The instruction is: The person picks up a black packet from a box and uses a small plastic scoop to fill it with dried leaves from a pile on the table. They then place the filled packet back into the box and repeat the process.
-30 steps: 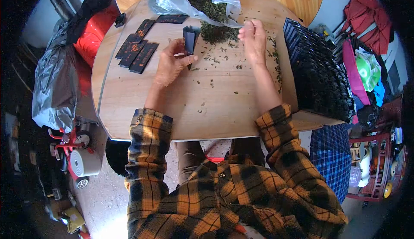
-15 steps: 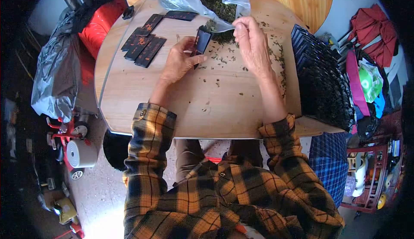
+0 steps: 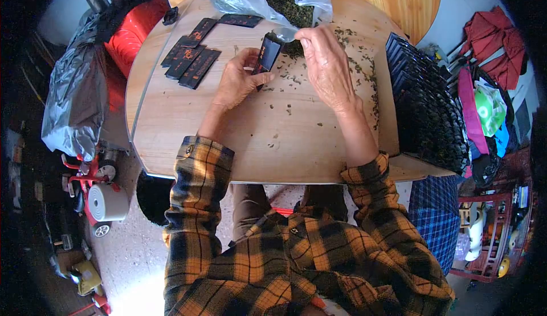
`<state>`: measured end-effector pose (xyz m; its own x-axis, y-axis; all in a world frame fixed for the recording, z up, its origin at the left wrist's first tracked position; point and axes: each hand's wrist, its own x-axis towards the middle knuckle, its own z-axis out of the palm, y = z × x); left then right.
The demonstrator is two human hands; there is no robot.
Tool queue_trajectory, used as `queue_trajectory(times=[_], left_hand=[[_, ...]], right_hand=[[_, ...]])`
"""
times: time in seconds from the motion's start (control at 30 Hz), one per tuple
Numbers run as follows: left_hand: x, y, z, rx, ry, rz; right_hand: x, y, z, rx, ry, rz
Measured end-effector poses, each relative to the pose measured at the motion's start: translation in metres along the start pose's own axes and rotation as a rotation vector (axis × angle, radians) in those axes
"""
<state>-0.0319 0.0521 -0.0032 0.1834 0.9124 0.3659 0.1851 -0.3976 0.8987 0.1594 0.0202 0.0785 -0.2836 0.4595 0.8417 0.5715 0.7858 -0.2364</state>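
Closed around a small black packet (image 3: 269, 55), my left hand (image 3: 238, 79) holds it tilted with its opening upward. My right hand (image 3: 326, 65) pinches the handle of a spoon (image 3: 285, 34), whose bowl lies at the packet's opening. Behind them a clear plastic bag (image 3: 239, 0) stands open with dark green dried leaves (image 3: 282, 0) in it. Several black packets with orange print (image 3: 199, 68) lie at the left, partly overlapping. Leaf crumbs are scattered on the wooden table (image 3: 273, 151) around my right hand.
At the table's right side, a box (image 3: 387, 105) holds many black packets (image 3: 424, 105). Beyond it are a folded red umbrella (image 3: 493, 39) and coloured bags. A red chair (image 3: 134, 34) and a grey plastic cover (image 3: 74, 88) stand at the left.
My right hand has moved left and turned, bringing the spoon's bowl over the packet's opening; the leaves in the bowl no longer show. My left hand is nearly unmoved.
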Motion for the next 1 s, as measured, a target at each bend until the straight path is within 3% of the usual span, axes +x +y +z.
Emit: queue_trajectory(times=[0.17,0.27,0.43,0.6,0.8,0.9,1.0], left_hand=[[-0.001,0.005,-0.001,0.004,-0.008,0.005],[-0.002,0.004,-0.002,0.01,-0.011,-0.011],[-0.002,0.013,0.002,-0.051,-0.036,-0.005],[-0.003,0.015,0.009,-0.315,0.017,0.182],[-0.001,0.013,0.009,-0.085,0.04,0.283],[-0.004,0.008,0.011,-0.164,0.045,0.154],[-0.003,0.007,0.012,-0.358,0.015,0.063]], right_hand=[[-0.001,0.0,-0.002,0.026,0.029,0.05],[-0.002,0.01,-0.005,0.073,0.191,0.057],[-0.008,0.024,-0.012,0.021,0.229,0.285],[-0.012,0.032,-0.008,0.037,0.219,0.373],[-0.012,0.035,-0.005,0.042,0.229,0.346],[-0.014,0.037,-0.004,0.056,0.234,0.339],[-0.017,0.038,-0.004,0.207,0.22,0.505]])
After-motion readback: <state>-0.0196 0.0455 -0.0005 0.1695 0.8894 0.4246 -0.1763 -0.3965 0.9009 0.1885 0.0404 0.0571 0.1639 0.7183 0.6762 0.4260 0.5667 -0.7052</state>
